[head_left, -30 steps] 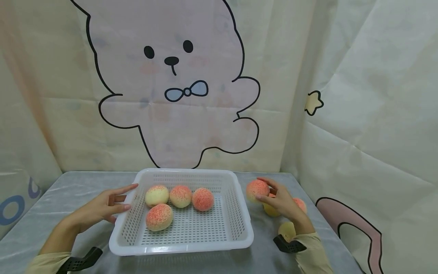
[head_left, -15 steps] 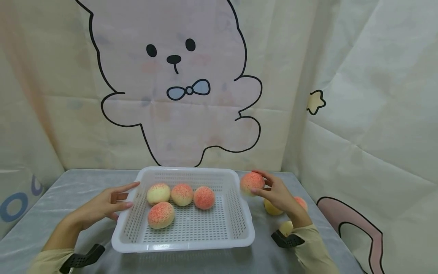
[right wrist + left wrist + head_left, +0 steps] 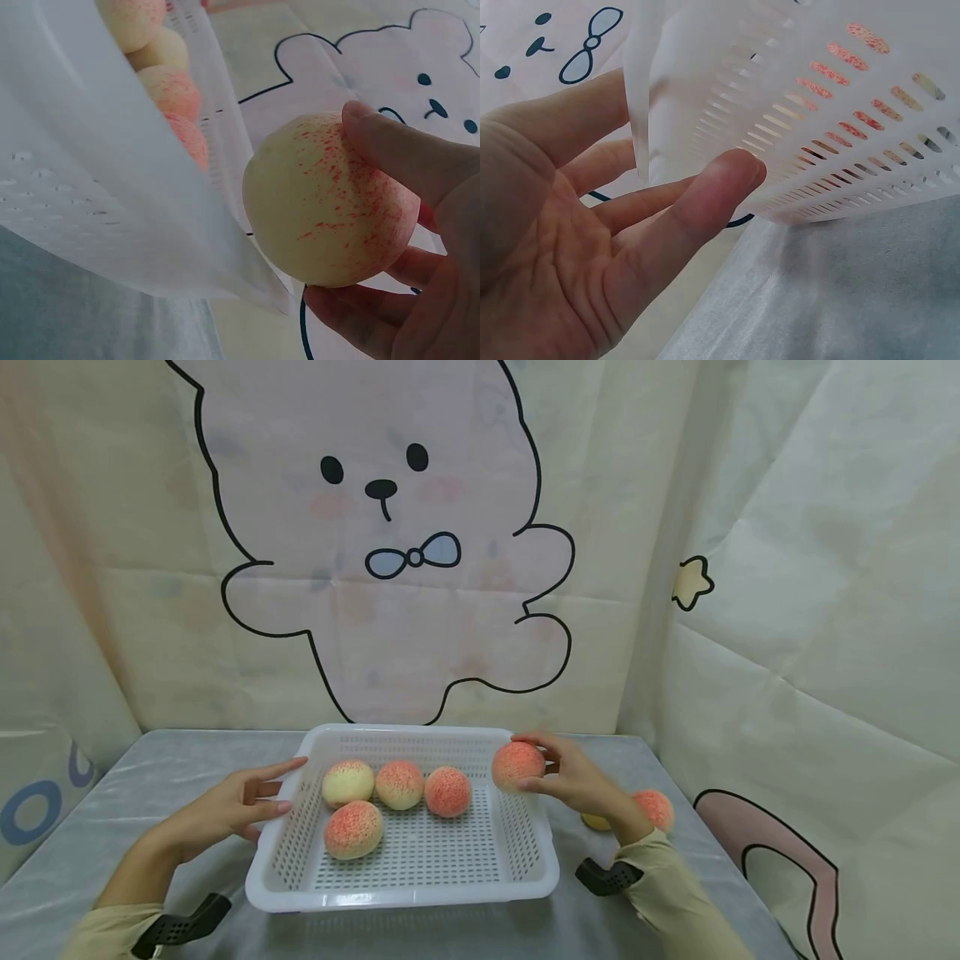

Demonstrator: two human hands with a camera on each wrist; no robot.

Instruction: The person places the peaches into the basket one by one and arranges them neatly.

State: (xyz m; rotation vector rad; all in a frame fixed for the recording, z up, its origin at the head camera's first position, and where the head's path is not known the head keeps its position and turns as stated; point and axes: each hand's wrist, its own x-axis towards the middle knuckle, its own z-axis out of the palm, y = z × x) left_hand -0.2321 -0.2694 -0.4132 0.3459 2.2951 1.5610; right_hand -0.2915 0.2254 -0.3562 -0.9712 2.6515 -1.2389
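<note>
The right hand [image 3: 573,777] holds a peach [image 3: 517,766], thumb and fingers clamped on its sides, at the right rim of the white basket [image 3: 405,902], near the far corner. Inside the basket, four other peaches [image 3: 352,831] sit toward the left and middle. The left hand [image 3: 225,810] lies at the basket's left side, its thumb and index finger spread apart. Another pinkish peach [image 3: 654,810] rests on the grey table [image 3: 187,760] beyond the right wrist (a yellowish piece [image 3: 596,822] beside it is mostly hidden).

Behind the grey table [image 3: 90,835], a creased cream backdrop [image 3: 600,443] with a cartoon bear [image 3: 420,627].
</note>
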